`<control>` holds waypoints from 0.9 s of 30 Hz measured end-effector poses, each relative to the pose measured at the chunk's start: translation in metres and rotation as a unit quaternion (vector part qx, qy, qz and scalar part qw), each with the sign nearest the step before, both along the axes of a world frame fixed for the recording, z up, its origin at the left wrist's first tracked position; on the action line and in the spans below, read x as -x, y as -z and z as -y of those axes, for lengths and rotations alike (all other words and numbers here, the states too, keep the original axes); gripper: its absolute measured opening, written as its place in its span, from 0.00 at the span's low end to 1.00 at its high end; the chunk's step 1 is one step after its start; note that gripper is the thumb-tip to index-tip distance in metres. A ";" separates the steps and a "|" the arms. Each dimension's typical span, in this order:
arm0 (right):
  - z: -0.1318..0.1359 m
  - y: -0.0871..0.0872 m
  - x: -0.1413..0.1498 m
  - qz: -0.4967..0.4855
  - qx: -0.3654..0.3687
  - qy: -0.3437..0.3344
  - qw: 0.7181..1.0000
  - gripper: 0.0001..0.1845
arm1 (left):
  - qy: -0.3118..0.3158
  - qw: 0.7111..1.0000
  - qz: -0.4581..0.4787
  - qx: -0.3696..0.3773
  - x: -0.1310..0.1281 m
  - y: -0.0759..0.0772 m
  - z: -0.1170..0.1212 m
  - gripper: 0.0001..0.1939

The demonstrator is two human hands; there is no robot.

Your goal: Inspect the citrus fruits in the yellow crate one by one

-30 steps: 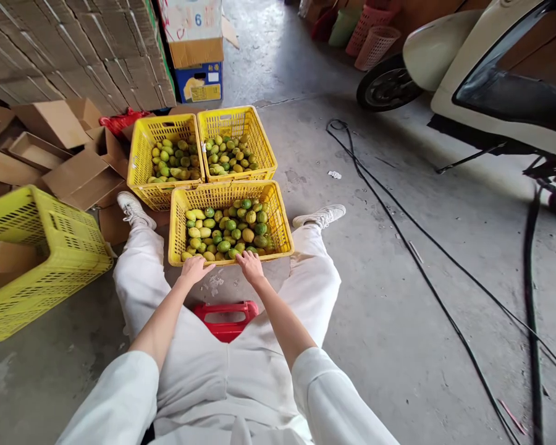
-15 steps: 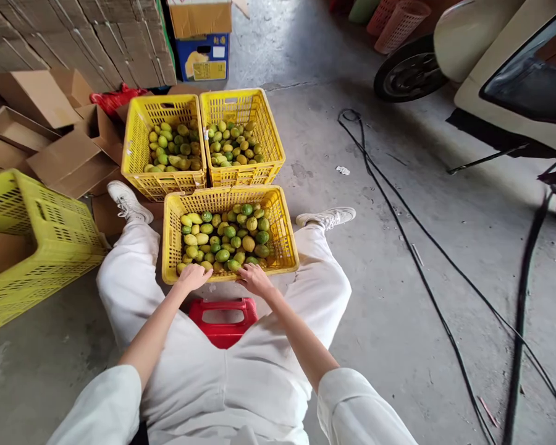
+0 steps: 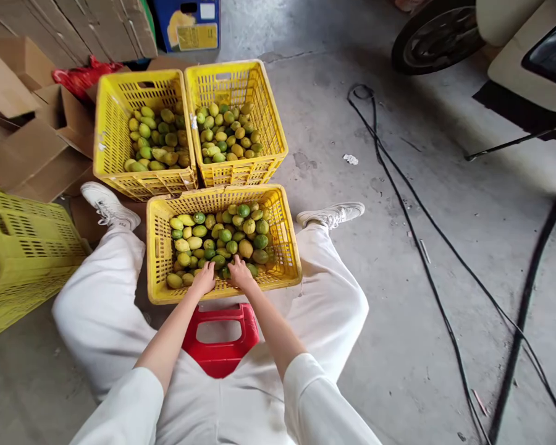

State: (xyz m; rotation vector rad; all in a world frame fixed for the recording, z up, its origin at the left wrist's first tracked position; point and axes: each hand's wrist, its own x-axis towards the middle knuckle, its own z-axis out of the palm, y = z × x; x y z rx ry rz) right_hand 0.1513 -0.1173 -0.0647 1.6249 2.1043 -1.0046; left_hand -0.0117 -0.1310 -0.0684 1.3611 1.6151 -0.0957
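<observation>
In front of me, between my legs, sits a yellow plastic crate partly filled with green and yellow lemons. Both hands are inside its near edge. My left hand touches the lemons near the front wall, its fingers pointing forward and apart. Close beside it, my right hand rests on the fruit with its fingers extended; a green lemon lies between the hands. Neither hand visibly grips a fruit, though some fingertips are partly hidden.
Two more yellow crates of lemons, a left one and a right one, stand just beyond. At left are a yellow-green crate and cardboard boxes. A red stool is beneath me; black cables cross the floor at right.
Both hands have moved from the crate's near rim forward into it, onto the lemons, and closer together. The view has shifted nearer and lower.
</observation>
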 end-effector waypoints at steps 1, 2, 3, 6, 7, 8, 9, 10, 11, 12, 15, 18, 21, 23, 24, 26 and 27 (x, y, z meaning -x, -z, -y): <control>0.000 0.003 0.000 -0.008 0.005 0.012 1.000 0.24 | -0.002 1.000 0.007 0.003 0.000 0.002 -0.002 0.34; 0.000 0.005 -0.001 -0.018 0.009 0.025 0.999 0.24 | -0.003 1.000 0.013 0.007 0.000 0.005 -0.004 0.35; 0.000 0.008 -0.002 -0.029 0.014 0.042 0.999 0.25 | -0.004 1.000 0.019 0.012 0.000 0.008 -0.008 0.35; 0.000 0.014 -0.008 -0.079 0.030 0.101 0.991 0.26 | -0.011 0.999 0.024 0.028 -0.002 0.020 -0.021 0.34; -0.001 0.016 -0.009 -0.102 0.034 0.124 0.986 0.27 | -0.016 0.999 0.021 0.033 -0.004 0.024 -0.025 0.33; -0.001 0.018 -0.011 -0.127 0.036 0.147 0.980 0.27 | -0.022 0.999 0.017 0.036 -0.007 0.028 -0.029 0.32; -0.002 0.019 -0.012 -0.153 0.037 0.172 0.972 0.26 | -0.030 0.999 0.011 0.037 -0.011 0.031 -0.031 0.31; -0.003 0.020 -0.013 -0.177 0.036 0.199 0.963 0.26 | -0.040 0.999 0.004 0.037 -0.015 0.033 -0.033 0.30; -0.004 0.020 -0.013 -0.199 0.035 0.228 0.952 0.26 | -0.052 0.998 -0.001 0.035 -0.019 0.034 -0.034 0.30; -0.005 0.020 -0.014 -0.220 0.035 0.258 0.940 0.26 | -0.066 0.997 -0.006 0.031 -0.023 0.035 -0.034 0.30; -0.008 0.016 -0.014 -0.278 0.041 0.345 0.896 0.25 | -0.116 0.993 -0.010 0.023 -0.029 0.030 -0.032 0.28; -0.009 0.009 -0.015 -0.343 0.071 0.415 0.840 0.20 | -0.186 0.982 0.004 0.022 -0.025 0.023 -0.029 0.26; -0.007 -0.003 -0.019 -0.406 0.114 0.485 0.767 0.19 | -0.271 0.960 0.046 0.046 -0.013 0.013 -0.026 0.27; -0.004 -0.014 -0.022 -0.446 0.135 0.535 0.705 0.20 | -0.335 0.936 0.090 0.067 -0.005 0.002 -0.023 0.25; -0.003 -0.020 -0.023 -0.468 0.142 0.558 0.670 0.21 | -0.367 0.920 0.117 0.074 -0.001 -0.005 -0.021 0.23; 0.000 -0.034 -0.024 -0.520 0.154 0.590 0.598 0.21 | -0.424 0.884 0.182 0.078 0.004 -0.023 -0.017 0.21; 0.002 -0.042 -0.024 -0.547 0.157 0.601 0.562 0.20 | -0.446 0.864 0.219 0.075 0.005 -0.033 -0.014 0.20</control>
